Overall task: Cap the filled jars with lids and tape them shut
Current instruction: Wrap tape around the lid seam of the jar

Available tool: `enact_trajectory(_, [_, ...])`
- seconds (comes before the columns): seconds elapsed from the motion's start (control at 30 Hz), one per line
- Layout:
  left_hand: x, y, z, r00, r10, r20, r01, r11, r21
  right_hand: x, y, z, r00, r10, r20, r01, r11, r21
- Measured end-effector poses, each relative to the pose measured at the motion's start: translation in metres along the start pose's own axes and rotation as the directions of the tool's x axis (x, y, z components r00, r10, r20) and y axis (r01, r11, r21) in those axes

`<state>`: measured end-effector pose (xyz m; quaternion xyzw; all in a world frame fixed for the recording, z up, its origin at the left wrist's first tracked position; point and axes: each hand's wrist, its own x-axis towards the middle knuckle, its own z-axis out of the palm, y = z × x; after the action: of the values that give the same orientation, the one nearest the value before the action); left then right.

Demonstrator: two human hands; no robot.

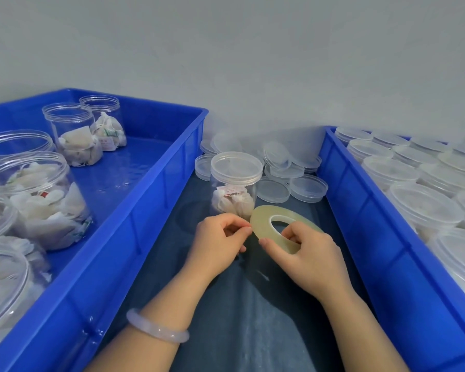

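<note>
- Where the left bin (134, 210) sits, open jars (38, 189) of white packets stand inside it.
- My left hand (218, 237) has its grip closed to a pinch, thumb and forefinger nipping the near edge of the tape roll (263, 221).
- Just beyond my hands, a lidded jar (235, 189) stands upright on the dark worktop (253, 304), between the bins.
- My right hand (306, 253) curls its grip round the roll, fingers hooked through its hole.
- Loose lids (287, 170) lie heaped behind the jar.
- Capped jars (424, 205) fill the right bin (360, 210).
</note>
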<state>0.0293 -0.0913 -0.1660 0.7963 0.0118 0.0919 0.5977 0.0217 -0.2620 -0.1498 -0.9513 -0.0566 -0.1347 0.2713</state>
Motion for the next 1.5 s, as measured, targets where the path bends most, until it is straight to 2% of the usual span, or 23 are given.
enact_trajectory(0.2, [0.0, 0.001, -0.002, 0.999, 0.004, 0.033, -0.003, 0.999, -0.046, -0.001, -0.001, 0.0, 1.0, -0.001, 0.006, 0.001, 1.0, 0.007])
enact_trajectory(0.37, [-0.002, 0.002, -0.002, 1.0, 0.007, 0.028, -0.009, 0.999, 0.042, -0.002, -0.003, -0.001, 1.0, 0.018, 0.019, -0.018, 1.0, 0.02])
enact_trajectory(0.73, [-0.005, 0.009, -0.002, 0.997, 0.024, 0.075, -0.027, 0.999, 0.034, -0.003, -0.004, -0.001, 0.998, 0.0, 0.056, -0.002, 1.0, 0.031])
enact_trajectory(0.8, [-0.005, 0.011, -0.004, 0.994, 0.029, 0.105, -0.028, 0.999, -0.016, -0.002, -0.003, 0.001, 0.995, -0.031, 0.098, 0.026, 0.998, 0.054])
enact_trajectory(0.9, [-0.007, 0.015, -0.007, 0.98, 0.082, 0.18, -0.049, 0.982, -0.184, -0.002, -0.005, 0.005, 0.986, -0.162, 0.034, 0.157, 0.981, 0.116])
enact_trajectory(1.0, [-0.009, 0.019, -0.009, 0.968, 0.135, 0.212, -0.075, 0.961, -0.267, -0.002, -0.009, 0.006, 0.977, -0.211, 0.035, 0.207, 0.975, 0.08])
enact_trajectory(1.13, [-0.009, 0.017, -0.01, 0.972, 0.162, 0.173, -0.114, 0.959, -0.259, -0.002, -0.009, 0.006, 0.963, -0.267, -0.035, 0.269, 0.959, 0.085])
enact_trajectory(1.2, [-0.011, 0.017, -0.007, 0.969, 0.204, 0.137, -0.179, 0.968, -0.174, -0.001, -0.009, 0.005, 0.968, -0.249, 0.005, 0.247, 0.962, 0.116])
enact_trajectory(1.27, [-0.013, 0.018, -0.006, 0.951, 0.31, -0.006, -0.31, 0.948, -0.069, 0.003, -0.008, 0.002, 0.976, -0.216, 0.007, 0.213, 0.969, 0.126])
enact_trajectory(1.3, [-0.011, 0.021, -0.006, 0.92, 0.365, -0.14, -0.373, 0.927, -0.03, 0.008, -0.009, -0.001, 0.979, -0.203, -0.022, 0.204, 0.97, 0.135])
enact_trajectory(1.37, [-0.001, 0.029, -0.008, 0.786, 0.476, -0.396, -0.47, 0.875, 0.118, 0.025, -0.012, -0.012, 0.982, -0.172, -0.074, 0.183, 0.967, 0.179])
enact_trajectory(1.4, [0.008, 0.032, -0.01, 0.736, 0.517, -0.438, -0.476, 0.854, 0.209, 0.034, -0.015, -0.019, 0.985, -0.154, -0.073, 0.167, 0.962, 0.216])
enact_trajectory(1.43, [0.017, 0.035, -0.011, 0.748, 0.518, -0.415, -0.457, 0.855, 0.243, 0.042, -0.017, -0.025, 0.988, -0.143, -0.055, 0.153, 0.953, 0.261])
enact_trajectory(1.5, [0.032, 0.039, -0.013, 0.884, 0.393, -0.253, -0.357, 0.917, 0.178, 0.054, -0.023, -0.032, 0.989, -0.147, 0.002, 0.138, 0.936, 0.325])
